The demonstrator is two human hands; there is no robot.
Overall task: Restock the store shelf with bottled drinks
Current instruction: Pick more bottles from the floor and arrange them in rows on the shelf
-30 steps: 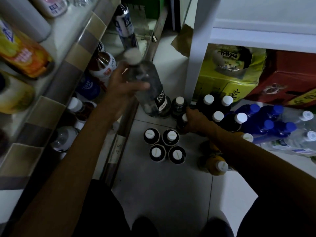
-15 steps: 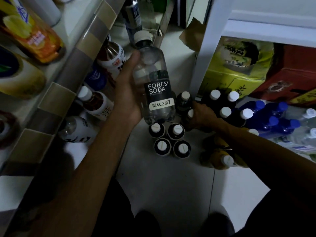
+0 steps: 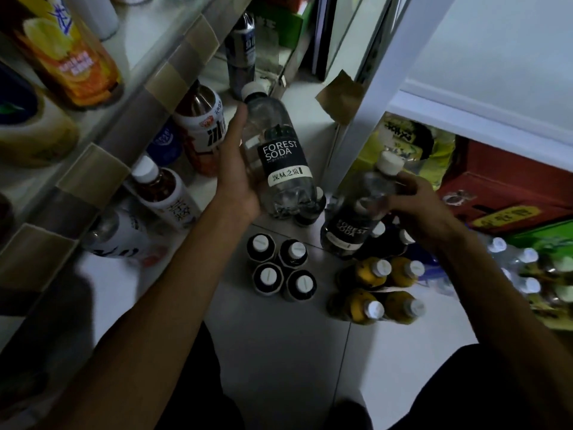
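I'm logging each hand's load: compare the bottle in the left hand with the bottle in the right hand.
The left-hand bottle is held near the shelf edge, label sharp and facing the camera; the right-hand bottle is over the floor stock, label blurred and tilted. The left hand grips along the side; the right hand grips the upper body. Both are clear Forest Soda bottles with white caps.

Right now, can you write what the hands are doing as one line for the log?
left hand: holds Forest Soda bottle near shelf | right hand: holds second Forest Soda bottle | neither bottle shelved
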